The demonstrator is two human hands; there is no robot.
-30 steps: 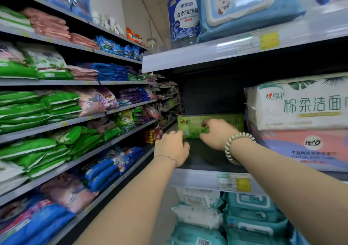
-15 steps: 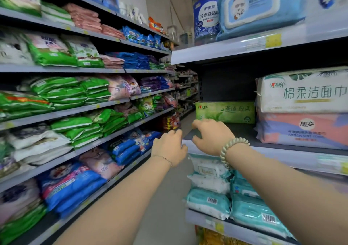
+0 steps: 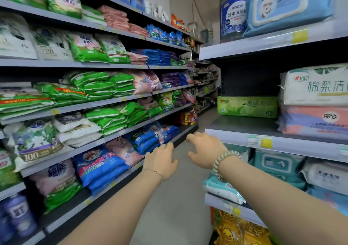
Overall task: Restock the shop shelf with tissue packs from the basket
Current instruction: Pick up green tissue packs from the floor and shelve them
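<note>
neither hand grips anything: the left hand and the right hand hang in the aisle with fingers loosely curled round nothing, both below and in front of the green tissue pack; the right hand is the nearer of the two to it, the left hand further off to the pack's left; the green tissue pack lies flat on the grey shelf, set towards the back with its long printed face turned outward; just to its right a white pack is stacked on a pink pack, and whether the green one touches them i cannot tell; in front of the green pack the board is bare out to the lip with its price label, and above the pack the bay is dark and open up to the next board; the basket is not in view (so the packs waiting in it cannot be counted); my reading is that one pack is placed and the job is early or midway rather than finished, since the room in front of and on top of the green pack would take several more; what is left, as i judge it, is to go to the basket, lift out another pack and set it against or upon the green one, faces lined up with it.
</note>
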